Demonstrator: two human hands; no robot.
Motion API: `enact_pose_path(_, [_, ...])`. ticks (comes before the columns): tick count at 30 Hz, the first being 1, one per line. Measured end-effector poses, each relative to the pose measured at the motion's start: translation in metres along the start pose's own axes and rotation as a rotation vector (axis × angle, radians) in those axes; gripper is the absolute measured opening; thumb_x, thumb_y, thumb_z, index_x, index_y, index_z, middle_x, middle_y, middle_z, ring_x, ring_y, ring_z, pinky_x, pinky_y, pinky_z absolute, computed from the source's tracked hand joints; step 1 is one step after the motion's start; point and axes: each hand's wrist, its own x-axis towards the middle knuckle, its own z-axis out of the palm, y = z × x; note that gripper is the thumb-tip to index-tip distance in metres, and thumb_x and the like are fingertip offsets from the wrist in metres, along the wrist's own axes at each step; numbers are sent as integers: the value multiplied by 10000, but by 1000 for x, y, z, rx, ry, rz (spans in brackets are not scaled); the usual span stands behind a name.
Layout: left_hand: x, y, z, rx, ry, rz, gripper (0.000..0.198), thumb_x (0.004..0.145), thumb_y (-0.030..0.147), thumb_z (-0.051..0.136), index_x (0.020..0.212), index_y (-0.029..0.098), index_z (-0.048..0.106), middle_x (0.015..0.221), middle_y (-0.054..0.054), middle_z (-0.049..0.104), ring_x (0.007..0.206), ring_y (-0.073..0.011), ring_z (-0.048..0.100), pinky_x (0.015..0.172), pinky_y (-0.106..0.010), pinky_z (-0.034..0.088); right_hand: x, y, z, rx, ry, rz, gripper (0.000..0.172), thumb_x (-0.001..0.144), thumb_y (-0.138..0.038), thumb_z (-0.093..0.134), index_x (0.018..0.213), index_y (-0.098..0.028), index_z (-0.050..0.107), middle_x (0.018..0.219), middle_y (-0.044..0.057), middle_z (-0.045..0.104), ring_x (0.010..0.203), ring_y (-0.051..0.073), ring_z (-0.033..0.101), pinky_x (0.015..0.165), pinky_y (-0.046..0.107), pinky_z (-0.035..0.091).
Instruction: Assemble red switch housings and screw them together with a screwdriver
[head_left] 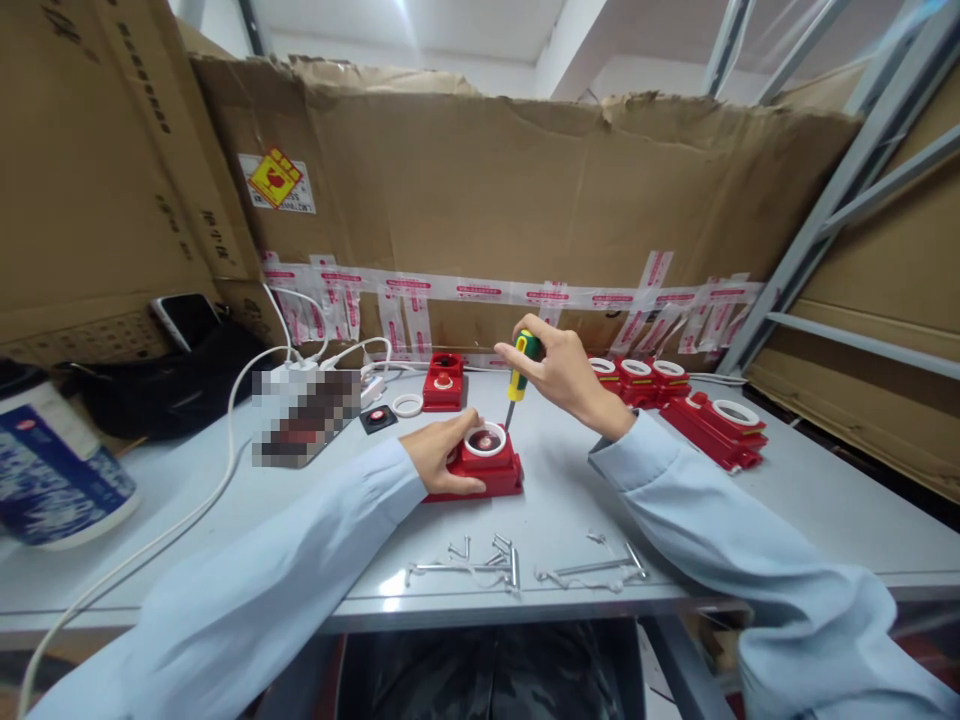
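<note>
A red block-shaped part [487, 478] with a white ring [486, 439] on top lies on the grey table. My left hand [442, 455] is closed round its left end. In my right hand [559, 370] is a screwdriver [523, 365] with a green and yellow handle, held nearly upright. Its tip meets the part beside the ring, at the right; the exact contact point is too small to make out. Several metal screws and rods [480, 567] lie near the table's front edge, with more rods [592, 570] to their right.
Behind the hands stand another red part [442, 385], a loose white ring [407, 405] and a black square piece [378, 418]. More red parts [712, 430] sit right. A pixelated phone-like object [307, 420], white cables [229, 460] and a blue-white cup [60, 460] are left. Cardboard [480, 190] rises behind.
</note>
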Motion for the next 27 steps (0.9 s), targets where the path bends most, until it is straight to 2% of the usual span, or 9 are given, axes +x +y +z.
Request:
enact_pose_path(3, [0,1,-1,-10,3,13,591,673,565,627,1034,181,360,1072,-139,577,916,-284,602,758,-346,475,-1,-2,0,-92,-35,3,284,843,-422,478,1024,-222,570,617,-19,563,529,135,491,549,236,316])
enact_pose_path(7, [1,2,-1,-25,8,47,554,674,523,649,1009,192,357,1073,-120,580,917,-264,604,778,-330,469,0,-6,0,130,-174,-101,285,896,-334,391,1120,-216,520,708,-14,595,562,118,506,579,229,359])
enact_pose_path(11, [2,2,-1,-33,5,36,554,665,510,668,993,191,357,1076,-125,579,905,-264,605,756,-325,469,0,-7,4,13,-67,-47,288,864,-434,455,1004,-207,564,637,-18,563,518,119,472,568,248,349])
enact_pose_path(13, [2,3,-1,-35,5,33,552,666,510,667,996,190,361,1071,-122,580,894,-259,604,751,-322,466,1,-6,3,-13,-59,-37,282,861,-420,459,1022,-210,558,689,-2,589,570,136,507,599,264,365])
enact_pose_path(16, [2,3,-1,-37,3,25,561,664,520,664,1010,192,368,1040,-103,585,868,-246,605,751,-316,462,2,-2,-1,196,-206,-100,285,873,-340,439,1119,-213,503,851,24,627,693,143,562,654,266,406])
enact_pose_path(18, [2,4,-1,-33,4,17,568,661,527,663,1017,193,371,1032,-97,584,870,-247,603,753,-317,460,2,0,-4,284,-273,-105,279,865,-350,459,1100,-208,508,832,20,627,689,138,567,637,257,414])
enact_pose_path(21, [2,4,-2,-32,4,16,572,662,523,664,1023,191,370,1043,-102,579,893,-256,600,758,-319,458,1,1,-6,114,-165,-24,273,833,-439,509,950,-199,566,679,0,586,602,143,537,594,268,391])
enact_pose_path(23, [2,4,-1,-35,3,21,570,665,518,664,1024,191,367,1040,-100,577,895,-255,598,761,-319,457,1,0,-8,10,-115,9,295,838,-455,500,975,-205,576,666,0,584,595,151,535,617,289,391])
enact_pose_path(27, [2,2,-1,-36,-1,30,570,663,530,661,1017,191,369,1025,-95,575,876,-250,597,750,-319,460,3,-2,-12,282,-326,-65,341,894,-368,419,1196,-222,483,870,33,643,744,153,588,691,286,427])
